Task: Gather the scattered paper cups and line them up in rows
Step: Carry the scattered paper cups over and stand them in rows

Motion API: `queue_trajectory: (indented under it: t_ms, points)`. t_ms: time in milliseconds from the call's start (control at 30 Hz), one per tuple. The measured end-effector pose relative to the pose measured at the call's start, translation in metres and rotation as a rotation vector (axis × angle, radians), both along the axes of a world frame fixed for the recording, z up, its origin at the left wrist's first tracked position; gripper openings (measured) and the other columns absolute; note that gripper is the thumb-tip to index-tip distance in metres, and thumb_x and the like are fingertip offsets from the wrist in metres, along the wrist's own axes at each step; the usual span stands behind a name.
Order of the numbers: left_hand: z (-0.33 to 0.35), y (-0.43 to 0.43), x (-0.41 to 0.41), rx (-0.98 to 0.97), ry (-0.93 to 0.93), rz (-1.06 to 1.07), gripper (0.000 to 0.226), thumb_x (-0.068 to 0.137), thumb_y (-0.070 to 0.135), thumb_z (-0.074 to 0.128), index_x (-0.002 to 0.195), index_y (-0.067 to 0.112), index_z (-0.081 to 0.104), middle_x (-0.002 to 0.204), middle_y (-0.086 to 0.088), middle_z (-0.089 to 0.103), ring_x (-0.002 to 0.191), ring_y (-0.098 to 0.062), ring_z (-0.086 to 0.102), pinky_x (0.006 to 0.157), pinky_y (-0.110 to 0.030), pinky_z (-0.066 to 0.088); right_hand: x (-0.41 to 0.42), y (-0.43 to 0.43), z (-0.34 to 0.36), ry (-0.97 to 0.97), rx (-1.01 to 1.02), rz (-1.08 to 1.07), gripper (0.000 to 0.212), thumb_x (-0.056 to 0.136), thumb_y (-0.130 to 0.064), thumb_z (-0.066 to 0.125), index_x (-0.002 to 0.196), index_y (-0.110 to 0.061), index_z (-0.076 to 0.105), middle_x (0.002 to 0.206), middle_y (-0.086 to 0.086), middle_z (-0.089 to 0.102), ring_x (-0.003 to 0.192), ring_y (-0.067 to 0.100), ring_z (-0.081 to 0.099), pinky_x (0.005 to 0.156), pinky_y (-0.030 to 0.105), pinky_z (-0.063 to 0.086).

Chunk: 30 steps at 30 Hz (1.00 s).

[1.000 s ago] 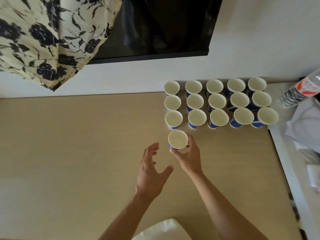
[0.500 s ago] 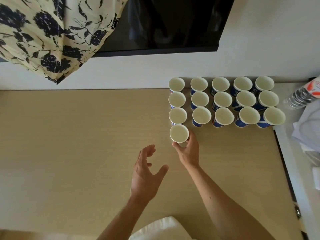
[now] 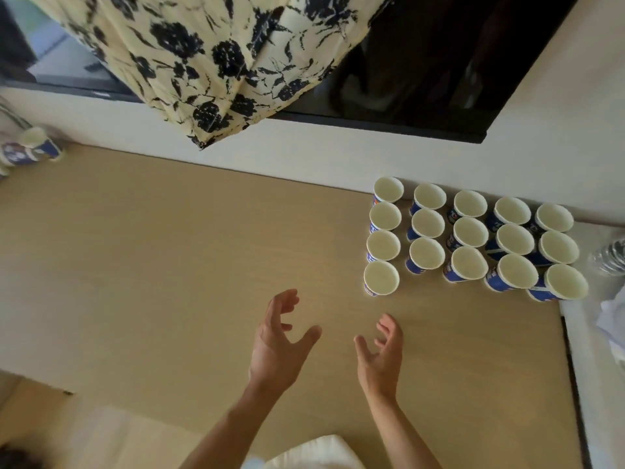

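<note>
Pale wooden tabletop lies under two empty, loosely spread hands, the left hand and the right hand. Beyond the right hand stand paper cups in three rows of five. A sixteenth cup stands nearest its fingertips, clear of them. Far past the left hand, blurred cups sit half cut off, count unclear.

Beige tabletop. Block of paper cups at right: three rows of five, upright, mouths up, blue sides. Single cup alone in fourth row, under leftmost column. Left grip and right grip above bare tabletop near single cup, not touching it; fingers loosely curled, nothing held. Blurred cups at far left edge. Floral cloth draped over dark screen. Plastic bottle at right edge.
</note>
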<state>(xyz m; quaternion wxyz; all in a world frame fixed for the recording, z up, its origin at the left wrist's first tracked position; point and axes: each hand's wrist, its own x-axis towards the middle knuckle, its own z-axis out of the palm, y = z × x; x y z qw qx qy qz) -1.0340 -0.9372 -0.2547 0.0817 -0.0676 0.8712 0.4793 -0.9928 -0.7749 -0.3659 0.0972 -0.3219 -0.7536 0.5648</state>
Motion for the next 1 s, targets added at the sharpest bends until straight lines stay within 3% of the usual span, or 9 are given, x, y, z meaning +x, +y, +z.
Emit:
queue_trajectory:
  t_ms: [367, 467, 567, 667, 733, 900, 1000]
  points:
    - [0.025, -0.111, 0.041, 0.080, 0.067, 0.314, 0.050, 0.083, 0.027, 0.077, 0.127, 0.031, 0.053, 0.122, 0.019, 0.062, 0.113, 0.000, 0.056, 0.090, -0.025, 0.052, -0.035, -0.101, 0.075, 0.064, -0.250, 0.370, 0.058, 0.086, 0.011, 0.068, 0.138, 0.000, 0.046, 0.132, 0.019, 0.057, 0.120, 0.030, 0.058, 0.100, 0.043, 0.047]
    - [0.035, -0.154, 0.047, 0.105, 0.110, 0.362, 0.047, 0.084, 0.025, 0.076, 0.124, 0.033, 0.054, 0.122, 0.017, 0.062, 0.113, 0.000, 0.056, 0.090, -0.027, 0.052, -0.047, -0.140, 0.101, 0.109, -0.267, 0.434, 0.054, 0.086, 0.011, 0.068, 0.136, 0.002, 0.049, 0.130, 0.020, 0.058, 0.115, 0.031, 0.059, 0.092, 0.032, 0.045]
    - [0.045, -0.207, 0.055, 0.121, 0.155, 0.400, 0.045, 0.084, 0.023, 0.076, 0.123, 0.034, 0.054, 0.120, 0.018, 0.061, 0.113, 0.001, 0.055, 0.088, -0.022, 0.050, -0.050, -0.186, 0.121, 0.147, -0.277, 0.479, 0.052, 0.085, 0.015, 0.066, 0.134, 0.006, 0.050, 0.129, 0.025, 0.058, 0.106, 0.030, 0.062, 0.076, 0.010, 0.051]
    - [0.055, -0.268, 0.062, 0.132, 0.187, 0.437, 0.046, 0.084, 0.022, 0.075, 0.122, 0.035, 0.054, 0.118, 0.016, 0.061, 0.112, 0.004, 0.054, 0.085, -0.013, 0.047, -0.047, -0.243, 0.127, 0.187, -0.327, 0.467, 0.050, 0.083, 0.022, 0.063, 0.131, 0.012, 0.050, 0.127, 0.033, 0.057, 0.084, 0.002, 0.071, 0.068, 0.003, 0.050]
    - [0.061, -0.304, 0.068, 0.138, 0.202, 0.471, 0.046, 0.083, 0.021, 0.075, 0.122, 0.035, 0.054, 0.117, 0.016, 0.062, 0.112, 0.003, 0.055, 0.085, -0.017, 0.049, -0.040, -0.283, 0.123, 0.204, -0.365, 0.454, 0.050, 0.081, 0.025, 0.062, 0.129, 0.015, 0.050, 0.125, 0.038, 0.056, 0.074, -0.012, 0.068, 0.066, 0.002, 0.050]
    - [0.066, -0.391, 0.091, 0.167, 0.206, 0.517, 0.043, 0.084, 0.023, 0.074, 0.121, 0.035, 0.055, 0.117, 0.017, 0.062, 0.112, 0.001, 0.056, 0.089, -0.025, 0.052, -0.016, -0.382, 0.108, 0.236, -0.421, 0.485, 0.052, 0.078, 0.030, 0.061, 0.127, 0.018, 0.051, 0.123, 0.043, 0.055, 0.066, -0.013, 0.067, 0.064, 0.001, 0.049]
    - [0.062, -0.426, 0.104, 0.200, 0.201, 0.546, 0.041, 0.085, 0.023, 0.075, 0.120, 0.034, 0.056, 0.116, 0.015, 0.064, 0.111, -0.001, 0.057, 0.085, -0.023, 0.051, -0.008, -0.414, 0.108, 0.194, -0.413, 0.471, 0.052, 0.077, 0.031, 0.061, 0.127, 0.018, 0.051, 0.123, 0.043, 0.055, 0.064, -0.011, 0.067, 0.064, 0.001, 0.049]
